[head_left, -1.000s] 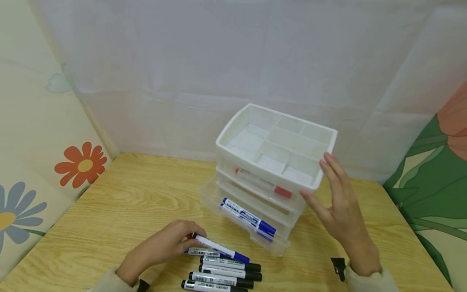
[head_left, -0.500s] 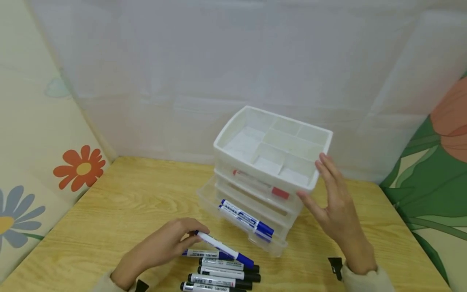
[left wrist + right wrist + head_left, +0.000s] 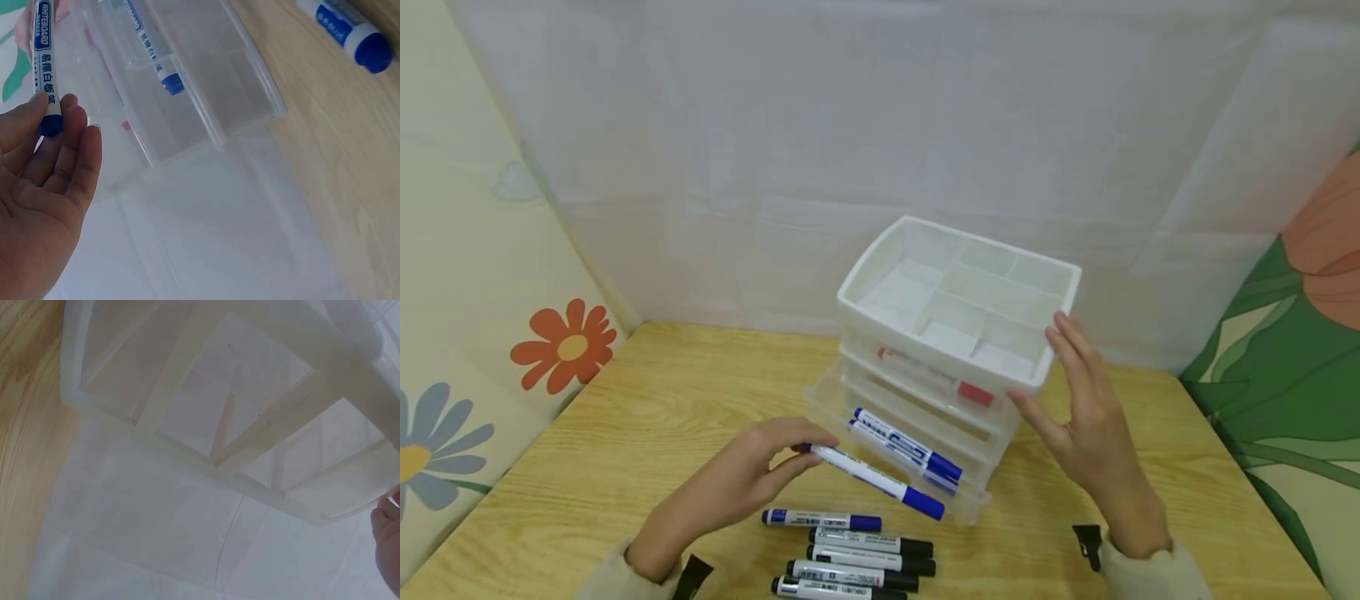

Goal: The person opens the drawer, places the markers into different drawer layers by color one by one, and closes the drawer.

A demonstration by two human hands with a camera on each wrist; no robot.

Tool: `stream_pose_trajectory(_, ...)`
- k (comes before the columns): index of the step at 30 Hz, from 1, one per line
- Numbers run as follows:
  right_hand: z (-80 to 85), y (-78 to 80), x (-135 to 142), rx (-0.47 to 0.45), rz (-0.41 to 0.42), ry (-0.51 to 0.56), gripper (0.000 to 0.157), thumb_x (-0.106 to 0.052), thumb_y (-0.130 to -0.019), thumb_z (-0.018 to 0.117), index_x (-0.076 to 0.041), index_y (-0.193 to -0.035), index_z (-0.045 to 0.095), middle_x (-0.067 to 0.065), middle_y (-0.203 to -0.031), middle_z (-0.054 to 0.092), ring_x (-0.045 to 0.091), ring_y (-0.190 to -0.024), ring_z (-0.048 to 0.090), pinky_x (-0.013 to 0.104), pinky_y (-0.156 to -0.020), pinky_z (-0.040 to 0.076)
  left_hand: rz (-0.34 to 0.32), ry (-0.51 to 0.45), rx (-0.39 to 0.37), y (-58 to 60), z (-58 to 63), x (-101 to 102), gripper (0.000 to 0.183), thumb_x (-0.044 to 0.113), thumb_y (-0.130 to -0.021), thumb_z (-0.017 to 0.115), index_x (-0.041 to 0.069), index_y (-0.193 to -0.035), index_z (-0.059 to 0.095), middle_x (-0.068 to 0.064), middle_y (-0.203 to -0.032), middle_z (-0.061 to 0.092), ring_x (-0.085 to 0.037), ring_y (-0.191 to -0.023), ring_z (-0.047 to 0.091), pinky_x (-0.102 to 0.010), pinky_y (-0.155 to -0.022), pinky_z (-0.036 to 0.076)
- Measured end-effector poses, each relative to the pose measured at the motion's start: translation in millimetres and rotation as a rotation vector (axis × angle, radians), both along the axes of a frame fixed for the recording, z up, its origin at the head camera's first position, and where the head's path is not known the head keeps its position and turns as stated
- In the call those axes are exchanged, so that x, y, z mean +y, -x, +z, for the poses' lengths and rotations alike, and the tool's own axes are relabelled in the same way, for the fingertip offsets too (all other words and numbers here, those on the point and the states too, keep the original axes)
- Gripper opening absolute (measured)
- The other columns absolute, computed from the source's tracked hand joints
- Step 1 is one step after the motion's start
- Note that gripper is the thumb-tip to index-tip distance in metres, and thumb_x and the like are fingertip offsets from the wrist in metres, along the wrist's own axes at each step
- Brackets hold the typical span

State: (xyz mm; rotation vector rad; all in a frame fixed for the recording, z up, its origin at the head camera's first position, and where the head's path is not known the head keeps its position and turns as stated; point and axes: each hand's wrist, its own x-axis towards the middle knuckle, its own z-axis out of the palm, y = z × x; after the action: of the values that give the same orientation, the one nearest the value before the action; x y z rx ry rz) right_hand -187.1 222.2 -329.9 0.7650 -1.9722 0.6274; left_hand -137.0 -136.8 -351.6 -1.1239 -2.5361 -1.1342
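My left hand (image 3: 752, 467) pinches a blue-capped whiteboard marker (image 3: 874, 478) by its rear end, its cap slanting down to the right. The marker (image 3: 45, 59) also shows in the left wrist view. Beyond it stands a white, translucent drawer organizer (image 3: 917, 342); one lower drawer (image 3: 823, 393) is pulled out. Two blue markers (image 3: 898, 442) lie in that drawer, and a red marker (image 3: 973, 392) shows through a closed upper one. My right hand (image 3: 1097, 433) rests thumb and fingertips against the organizer's right front corner, fingers mostly straight.
On the wooden table (image 3: 700, 375) lies another blue marker (image 3: 820, 520), above several black-capped markers (image 3: 871, 562) in a row at the front. A white cloth (image 3: 760, 167) hangs behind the table. Flower-printed panels (image 3: 445, 250) flank it.
My left hand has lifted the marker off the row and moved it up and right toward the open drawer. My right hand has stayed at the organizer's corner.
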Motion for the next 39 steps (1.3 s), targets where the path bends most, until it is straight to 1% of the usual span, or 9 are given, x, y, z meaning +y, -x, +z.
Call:
stream_pose_trajectory(3, 0.1, 0.3, 0.2, -0.002, 0.002, 0.003, 0.075, -0.051, -0.088, 0.050, 0.010, -0.130, 0.041, 0.023, -0.140, 0.038, 0.034, -0.132, 0.034, 0.025, -0.114, 0.024, -0.003, -0.017, 0.036, 3.8, 5.4, 2.8, 0.027, 0.010, -0.088, 0.059, 0.022, -0.113, 0.062, 0.009, -0.106, 0.066, -0.003, -0.092, 0.060, -0.021, -0.075, 0.053)
stream_pose_trajectory(6, 0.0, 0.3, 0.5, -0.006, -0.002, 0.003, 0.075, -0.052, -0.088, 0.050, 0.009, -0.130, 0.041, 0.022, -0.140, 0.038, 0.034, -0.132, 0.034, 0.025, -0.114, 0.023, -0.005, -0.025, 0.043, 7.6, 9.2, 5.8, 0.027, 0.010, -0.088, 0.059, 0.019, -0.113, 0.063, 0.008, -0.106, 0.066, -0.002, -0.090, 0.059, -0.020, -0.073, 0.052)
stream_pose_trajectory(11, -0.2, 0.0, -0.1, -0.004, -0.001, 0.005, 0.075, -0.052, -0.088, 0.050, 0.009, -0.130, 0.042, 0.022, -0.140, 0.038, 0.034, -0.132, 0.034, 0.025, -0.114, 0.023, 0.020, 0.002, 0.058, 15.3, 13.5, 10.0, 0.025, 0.015, -0.090, 0.057, 0.022, -0.114, 0.062, 0.007, -0.107, 0.066, 0.000, -0.086, 0.057, -0.018, -0.067, 0.048)
stream_pose_trajectory(14, -0.2, -0.5, -0.6, -0.007, -0.005, 0.004, 0.075, -0.052, -0.088, 0.050, 0.009, -0.130, 0.042, 0.022, -0.140, 0.038, 0.033, -0.132, 0.034, 0.024, -0.114, 0.023, 0.032, 0.018, 0.038, 20.2, 15.8, 11.5, 0.026, 0.016, -0.090, 0.057, 0.024, -0.115, 0.061, 0.007, -0.108, 0.066, 0.000, -0.081, 0.055, -0.018, -0.065, 0.046)
stream_pose_trajectory(20, -0.2, -1.7, -1.3, -0.014, -0.003, 0.005, 0.075, -0.052, -0.088, 0.050, 0.009, -0.130, 0.042, 0.022, -0.140, 0.038, 0.032, -0.132, 0.035, 0.025, -0.114, 0.023, 0.016, 0.026, -0.005, 29.0, 18.8, 16.1, 0.029, 0.013, -0.090, 0.057, 0.024, -0.116, 0.060, 0.004, -0.111, 0.065, -0.002, -0.084, 0.057, -0.019, -0.066, 0.049)
stream_pose_trajectory(25, 0.1, -2.5, -1.5, -0.018, -0.007, 0.003, 0.075, -0.052, -0.088, 0.050, 0.009, -0.130, 0.042, 0.021, -0.141, 0.038, 0.032, -0.132, 0.034, 0.025, -0.114, 0.023, 0.021, 0.065, -0.019, 36.4, 19.9, 21.3, 0.029, 0.013, -0.090, 0.056, 0.024, -0.117, 0.060, 0.008, -0.107, 0.064, -0.003, -0.075, 0.052, -0.019, -0.062, 0.047)
stream_pose_trajectory(27, -0.1, -2.8, -2.0, -0.019, -0.006, 0.002, 0.075, -0.052, -0.088, 0.050, 0.009, -0.131, 0.041, 0.022, -0.141, 0.038, 0.032, -0.133, 0.034, 0.024, -0.114, 0.023, 0.018, 0.082, -0.020, 40.2, 19.5, 23.7, 0.029, 0.013, -0.090, 0.056, 0.023, -0.117, 0.059, 0.008, -0.108, 0.064, -0.003, -0.077, 0.053, -0.019, -0.065, 0.047)
stream_pose_trajectory(34, -1.1, -3.7, -3.2, -0.024, -0.010, -0.002, 0.075, -0.053, -0.088, 0.050, 0.008, -0.131, 0.041, 0.021, -0.141, 0.037, 0.033, -0.133, 0.034, 0.023, -0.114, 0.023, 0.009, 0.131, 0.014, 53.6, 19.8, 34.2, 0.029, 0.008, -0.088, 0.058, 0.018, -0.115, 0.060, 0.002, -0.115, 0.063, -0.008, -0.104, 0.058, -0.021, -0.083, 0.051)
stream_pose_trajectory(39, -1.9, -3.4, -3.4, -0.023, -0.008, -0.002, 0.075, -0.053, -0.087, 0.050, 0.008, -0.131, 0.041, 0.021, -0.141, 0.037, 0.032, -0.133, 0.034, 0.024, -0.114, 0.023, -0.007, 0.148, 0.015, 59.4, 19.8, 39.3, 0.031, 0.006, -0.088, 0.059, 0.019, -0.115, 0.060, 0.001, -0.118, 0.061, -0.009, -0.105, 0.058, -0.021, -0.084, 0.051)
